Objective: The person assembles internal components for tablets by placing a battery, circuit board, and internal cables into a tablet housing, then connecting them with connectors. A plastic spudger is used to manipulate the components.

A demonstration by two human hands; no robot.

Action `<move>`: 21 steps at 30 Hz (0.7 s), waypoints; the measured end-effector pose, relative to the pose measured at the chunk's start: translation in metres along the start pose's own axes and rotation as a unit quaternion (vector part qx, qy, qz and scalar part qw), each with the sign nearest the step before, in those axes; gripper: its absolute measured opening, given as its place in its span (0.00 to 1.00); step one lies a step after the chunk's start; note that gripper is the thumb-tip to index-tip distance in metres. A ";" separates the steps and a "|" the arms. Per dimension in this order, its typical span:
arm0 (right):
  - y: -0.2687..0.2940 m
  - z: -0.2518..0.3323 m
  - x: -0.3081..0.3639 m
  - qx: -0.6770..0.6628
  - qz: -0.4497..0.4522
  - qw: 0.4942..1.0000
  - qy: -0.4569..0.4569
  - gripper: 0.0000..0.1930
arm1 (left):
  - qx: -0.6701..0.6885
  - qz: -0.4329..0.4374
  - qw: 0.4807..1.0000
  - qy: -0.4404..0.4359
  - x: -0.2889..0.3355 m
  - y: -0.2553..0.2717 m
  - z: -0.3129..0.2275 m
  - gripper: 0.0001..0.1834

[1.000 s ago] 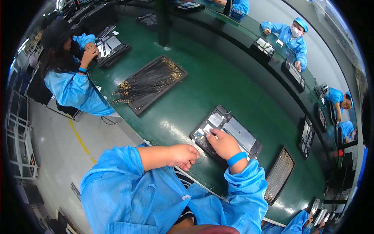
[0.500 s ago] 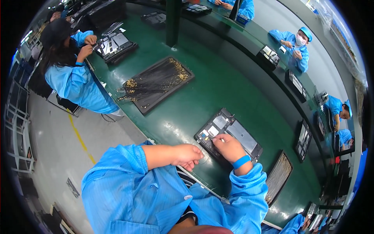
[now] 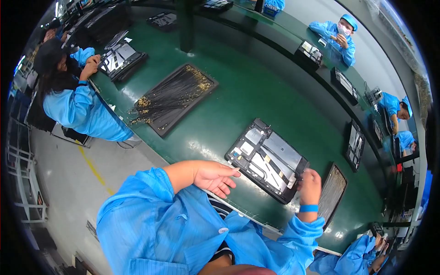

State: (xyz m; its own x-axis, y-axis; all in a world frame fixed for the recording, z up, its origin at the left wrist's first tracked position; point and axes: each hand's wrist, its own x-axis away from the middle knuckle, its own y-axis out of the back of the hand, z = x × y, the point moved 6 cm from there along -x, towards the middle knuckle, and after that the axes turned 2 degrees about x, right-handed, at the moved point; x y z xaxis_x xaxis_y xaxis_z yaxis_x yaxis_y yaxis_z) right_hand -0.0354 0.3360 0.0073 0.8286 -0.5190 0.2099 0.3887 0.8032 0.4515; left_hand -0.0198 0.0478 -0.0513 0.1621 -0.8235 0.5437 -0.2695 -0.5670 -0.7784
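On the green table before me lies an opened tablet-like device (image 3: 268,160) with its inside bared: silver panels, white strips and dark ribbon cables in a black frame. My left hand (image 3: 216,178) is held apart from its near left side, over the table edge, fingers spread with nothing visible in them. At the device's right end, my right hand (image 3: 310,187) has its fingers curled close to the corner. Whatever those fingers may hold is too small to make out. Just right of that hand is a tray (image 3: 333,190) of thin cables.
A dark tray (image 3: 172,121) of black cables with gold-coloured ends lies ahead to the left. Beyond it, a co-worker (image 3: 68,103) in blue handles another opened device (image 3: 120,62). A dark post (image 3: 184,27) rises from the table. More devices (image 3: 355,145) line the raised dark strip at right.
My right hand has moved right, off the device's left part to its right end. My left hand has spread its fingers; the thin cable that was at them no longer shows there.
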 end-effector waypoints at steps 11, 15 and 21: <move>0.133 -0.082 0.061 0.436 -0.156 0.884 -0.070 0.19 | 0.054 0.037 0.997 0.040 -0.003 -0.001 0.001 0.26; 0.133 -0.068 0.069 0.387 -0.239 0.888 -0.061 0.20 | 0.066 0.032 0.997 0.035 0.000 0.000 0.000 0.25; 0.133 -0.062 0.082 0.315 -0.303 0.897 -0.073 0.21 | 0.063 0.021 0.997 0.034 0.000 -0.001 -0.002 0.24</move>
State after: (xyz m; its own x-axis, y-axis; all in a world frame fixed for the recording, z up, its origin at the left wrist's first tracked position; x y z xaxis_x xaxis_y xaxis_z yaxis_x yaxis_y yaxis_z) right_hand 0.1091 0.4183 0.0302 0.4634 -0.8736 -0.1489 0.4068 0.0604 0.9115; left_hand -0.0215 0.0482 -0.0502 0.0876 -0.8457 0.5265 -0.1518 -0.5337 -0.8320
